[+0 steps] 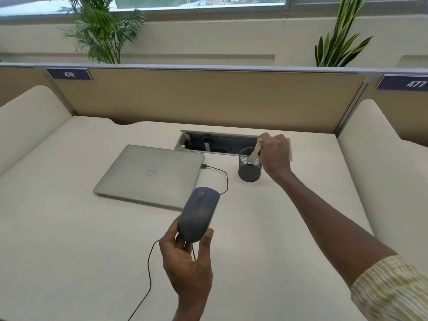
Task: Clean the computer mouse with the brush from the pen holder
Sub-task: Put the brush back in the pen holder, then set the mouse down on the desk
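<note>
The computer mouse [199, 214] is a dark grey, low oval wired model with a smooth matte shell, a thin seam down its middle and a scroll slot near its far end. It is lifted off the desk [266, 239], tilted with its front pointing away from the person, in the left hand [187, 258]: the thumb presses its left flank, the fingers curl up around the right flank and underside, and its rear end sits in that grip while the front half juts out free. Its black cable [148, 272] runs out below the hand, down toward the near edge of the desk; another stretch of black cable runs from beyond the mouse's front to a plug at the right edge of a closed silver laptop [148, 172] lying flat just beyond the mouse. To the right of the laptop stands the pen holder [249, 169], a dark wire-mesh cup, upright on the desk. The brush [254, 154], with a pale wooden handle, stands slanted in it, head down inside the cup. The right hand [275, 154] reaches over the cup's right rim, its fingertips pinched around the top of the handle. Behind the cup an open cable tray [217, 144] is sunk into the desk, holding dark cables and sockets.
</note>
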Available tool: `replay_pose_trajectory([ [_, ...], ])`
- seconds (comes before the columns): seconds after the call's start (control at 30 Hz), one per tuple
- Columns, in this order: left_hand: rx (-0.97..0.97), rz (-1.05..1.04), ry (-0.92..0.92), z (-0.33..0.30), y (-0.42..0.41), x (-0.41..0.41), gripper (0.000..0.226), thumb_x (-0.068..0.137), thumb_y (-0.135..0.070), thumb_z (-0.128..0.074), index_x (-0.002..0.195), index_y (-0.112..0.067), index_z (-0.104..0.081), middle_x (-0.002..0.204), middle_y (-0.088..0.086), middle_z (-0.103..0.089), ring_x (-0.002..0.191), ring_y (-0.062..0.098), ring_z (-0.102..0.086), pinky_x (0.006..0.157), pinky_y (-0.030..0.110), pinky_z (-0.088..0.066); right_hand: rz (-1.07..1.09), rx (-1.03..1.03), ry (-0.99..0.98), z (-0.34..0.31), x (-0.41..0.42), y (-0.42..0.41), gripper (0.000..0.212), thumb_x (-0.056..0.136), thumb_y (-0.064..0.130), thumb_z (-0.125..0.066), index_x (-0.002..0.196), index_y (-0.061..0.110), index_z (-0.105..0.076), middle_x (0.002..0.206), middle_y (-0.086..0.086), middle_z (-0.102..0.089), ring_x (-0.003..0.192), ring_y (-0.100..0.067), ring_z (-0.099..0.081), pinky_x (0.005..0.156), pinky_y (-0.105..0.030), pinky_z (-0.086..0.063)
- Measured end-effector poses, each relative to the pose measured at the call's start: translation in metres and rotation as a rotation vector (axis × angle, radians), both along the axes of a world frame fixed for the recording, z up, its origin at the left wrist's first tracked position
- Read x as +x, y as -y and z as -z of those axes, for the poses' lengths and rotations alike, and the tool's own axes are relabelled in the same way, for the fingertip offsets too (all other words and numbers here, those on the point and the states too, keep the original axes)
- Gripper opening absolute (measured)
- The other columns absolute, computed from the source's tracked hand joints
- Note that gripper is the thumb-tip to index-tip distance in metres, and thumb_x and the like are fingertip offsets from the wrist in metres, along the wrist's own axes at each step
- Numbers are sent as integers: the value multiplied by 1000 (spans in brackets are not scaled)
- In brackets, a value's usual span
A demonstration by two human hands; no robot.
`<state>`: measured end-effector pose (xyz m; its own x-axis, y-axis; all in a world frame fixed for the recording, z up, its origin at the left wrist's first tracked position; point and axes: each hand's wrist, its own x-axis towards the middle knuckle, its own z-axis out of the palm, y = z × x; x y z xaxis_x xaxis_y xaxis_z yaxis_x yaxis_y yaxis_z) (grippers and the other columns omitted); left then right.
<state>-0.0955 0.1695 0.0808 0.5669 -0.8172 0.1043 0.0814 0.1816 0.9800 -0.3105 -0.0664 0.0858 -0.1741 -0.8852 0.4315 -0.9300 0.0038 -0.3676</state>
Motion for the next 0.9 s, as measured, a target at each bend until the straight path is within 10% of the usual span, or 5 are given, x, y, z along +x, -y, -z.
replay_pose_trajectory([
  [0.67,-1,6,-17,6,4,-10,68,62,-6,-90,116,-26,-54,112,-21,-70,107,11,-69,85,15,-54,-58,267,52,31,-20,38,49,99,11,-51,148,9,-43,137,-20,-48,127,-42,-40,102,-50,-37],
  [0.9,14,29,-1,9,-1,-17,60,65,-21,-88,114,-28,-53,124,5,-65,115,19,-66,94,27,-55,-81,-20,508,1,13,-84,15,95,8,-60,98,4,-74,94,-14,-74,86,-29,-64,81,-40,-53],
])
